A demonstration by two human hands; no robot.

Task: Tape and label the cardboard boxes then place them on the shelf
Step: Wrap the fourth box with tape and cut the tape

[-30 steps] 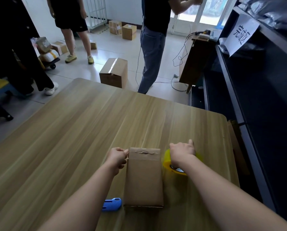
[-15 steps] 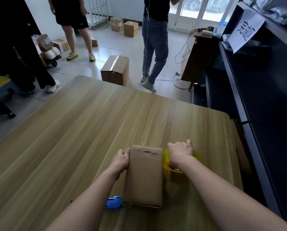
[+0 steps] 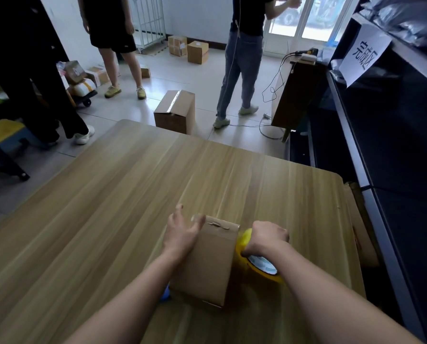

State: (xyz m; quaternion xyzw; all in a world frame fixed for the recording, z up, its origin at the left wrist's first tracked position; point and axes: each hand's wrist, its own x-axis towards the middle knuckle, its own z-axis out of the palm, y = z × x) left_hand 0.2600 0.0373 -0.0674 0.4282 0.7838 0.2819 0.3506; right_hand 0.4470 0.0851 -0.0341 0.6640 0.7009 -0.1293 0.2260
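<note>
box: the cardboard box (image 3: pixel 207 264) sits by the near edge of the tabletop (image 3: pixel 108 219), over toward the right-hand edge, with its long side running away from me and a scuffed, torn patch at the far end.
left hand: the left hand (image 3: pixel 180 234) is open with fingers spread, up against the far-left corner of the box and not wrapped round anything.
right hand: the right hand (image 3: pixel 267 238) is gripping the yellow tape roll (image 3: pixel 262 266), which sits just right of the box and touches its side.
cutter: a bit of the blue cutter (image 3: pixel 165 293) peeks out at the box's near-left corner, mostly hidden by my forearm.
done so far: honestly not much. I can't see any tape strip or label on the faces that show.
still to do: I reckon taping, labelling and the trip to the shelf (image 3: pixel 354 155) off the right edge are all still ahead.
changed: a moment back the left hand was a curled fist at that same corner, and now it's spread flat.
changed too: the roll was lying flat under the right hand, and now it's tipped up with its core facing me.
box shift: it looks turned slightly, but I can't tell if it's lifted.
</note>
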